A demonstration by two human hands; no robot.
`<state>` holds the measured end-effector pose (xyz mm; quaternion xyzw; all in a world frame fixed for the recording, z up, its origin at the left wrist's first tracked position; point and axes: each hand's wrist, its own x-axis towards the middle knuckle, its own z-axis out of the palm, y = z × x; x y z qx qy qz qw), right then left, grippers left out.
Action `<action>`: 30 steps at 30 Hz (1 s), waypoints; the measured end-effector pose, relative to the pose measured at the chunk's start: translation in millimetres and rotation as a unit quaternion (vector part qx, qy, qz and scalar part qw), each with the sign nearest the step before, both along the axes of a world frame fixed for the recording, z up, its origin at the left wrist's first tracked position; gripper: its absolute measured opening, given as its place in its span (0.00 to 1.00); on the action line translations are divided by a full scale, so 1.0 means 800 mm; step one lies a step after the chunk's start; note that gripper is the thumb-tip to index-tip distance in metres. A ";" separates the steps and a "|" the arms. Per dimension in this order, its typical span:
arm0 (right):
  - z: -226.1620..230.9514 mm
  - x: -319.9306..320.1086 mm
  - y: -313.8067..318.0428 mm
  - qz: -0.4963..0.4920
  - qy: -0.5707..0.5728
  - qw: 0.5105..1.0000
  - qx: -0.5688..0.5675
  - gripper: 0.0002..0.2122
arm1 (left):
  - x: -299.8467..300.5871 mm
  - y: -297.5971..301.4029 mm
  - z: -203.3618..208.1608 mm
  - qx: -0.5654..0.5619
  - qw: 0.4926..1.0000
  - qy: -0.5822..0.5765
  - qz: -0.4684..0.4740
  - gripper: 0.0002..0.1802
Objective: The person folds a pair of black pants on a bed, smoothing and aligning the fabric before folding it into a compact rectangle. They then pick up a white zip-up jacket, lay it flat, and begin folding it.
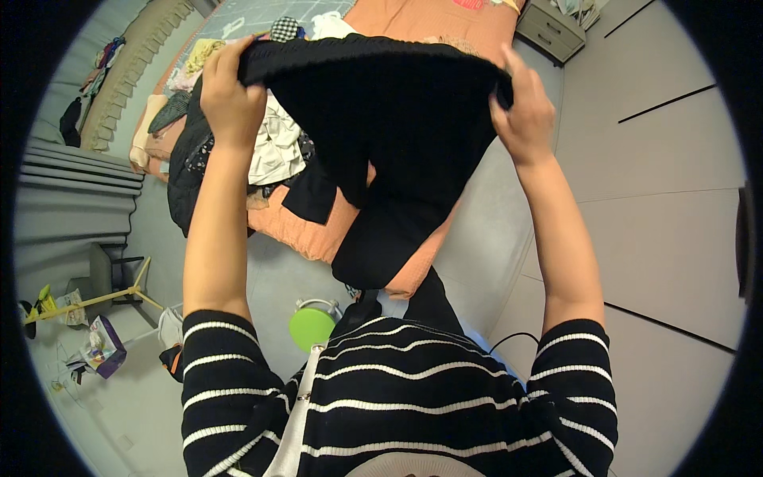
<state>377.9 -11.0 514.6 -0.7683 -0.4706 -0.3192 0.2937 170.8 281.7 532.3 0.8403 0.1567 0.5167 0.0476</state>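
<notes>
A pair of black trousers (397, 119) hangs stretched out between my two hands, its waistband running across the top. My left hand (229, 99) grips the waistband's left end, fingers wrapped round the cloth. At the right end my right hand (524, 111) pinches the same band, slightly blurred. Both trouser legs hang down toward me over the bed's near corner, the left one bent aside. Beneath and beside them, the orange bedspread (298, 226) shows. A crumpled white garment (276, 147) lies by my left forearm, partly hidden by the trousers.
More clothes, including a dark quilted jacket (184, 171), are heaped on the bed's left side. A green round stool (311, 327) stands on the floor near me. Light wardrobe doors (636, 159) line the right; a small drawer cabinet (550, 32) stands at the far right.
</notes>
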 end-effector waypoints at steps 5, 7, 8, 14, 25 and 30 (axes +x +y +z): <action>-0.099 -0.122 -0.096 0.123 0.038 0.976 -0.174 0.23 | -0.145 -0.073 -0.115 -0.101 0.980 0.150 -0.085 0.34; -0.165 -0.182 -0.140 0.183 0.146 0.932 -0.278 0.20 | -0.218 -0.113 -0.202 -0.171 0.947 0.262 -0.067 0.34; -0.193 -0.205 -0.159 0.206 0.198 0.898 -0.333 0.20 | -0.254 -0.131 -0.250 -0.265 0.904 0.331 -0.058 0.34; -0.316 -0.280 -0.198 0.159 0.324 0.816 -0.452 0.21 | -0.343 -0.202 -0.384 -0.355 0.796 0.489 -0.005 0.27; -0.318 -0.306 -0.215 0.178 0.352 0.796 -0.459 0.24 | -0.379 -0.211 -0.376 -0.344 0.767 0.541 -0.020 0.27; -0.315 -0.298 -0.212 0.177 0.360 0.796 -0.453 0.24 | -0.375 -0.205 -0.377 -0.343 0.766 0.543 -0.026 0.27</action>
